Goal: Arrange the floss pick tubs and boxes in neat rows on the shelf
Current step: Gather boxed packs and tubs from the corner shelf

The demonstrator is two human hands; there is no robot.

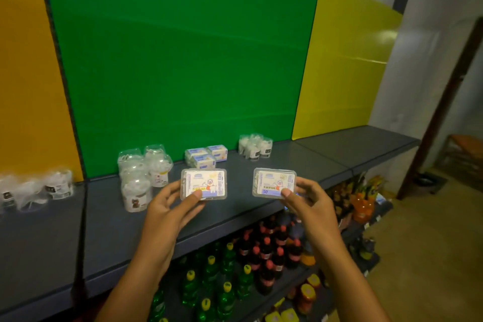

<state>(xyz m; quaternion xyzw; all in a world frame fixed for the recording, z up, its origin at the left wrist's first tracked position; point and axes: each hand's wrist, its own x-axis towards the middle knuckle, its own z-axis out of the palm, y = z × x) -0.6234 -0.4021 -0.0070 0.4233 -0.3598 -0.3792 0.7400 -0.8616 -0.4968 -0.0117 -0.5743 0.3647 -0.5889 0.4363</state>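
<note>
My left hand (170, 206) holds a clear floss pick box (203, 183) by its lower edge, label facing me, above the grey shelf (109, 219). A second box of the same kind (274, 182) is pinched in my right hand (308, 201), raised level with the first. On the shelf stand several clear floss pick tubs (142, 178) to the left. A small stack of floss pick boxes (205, 155) sits near the green back panel. Another cluster of tubs (255, 146) stands further right.
More tubs (39, 189) stand on the neighbouring shelf section at far left. Below the shelf, rows of green and red drink bottles (248, 264) fill a lower shelf. Orange bottles (362, 204) stand to the right. The grey shelf continues right under the yellow panel (347, 60).
</note>
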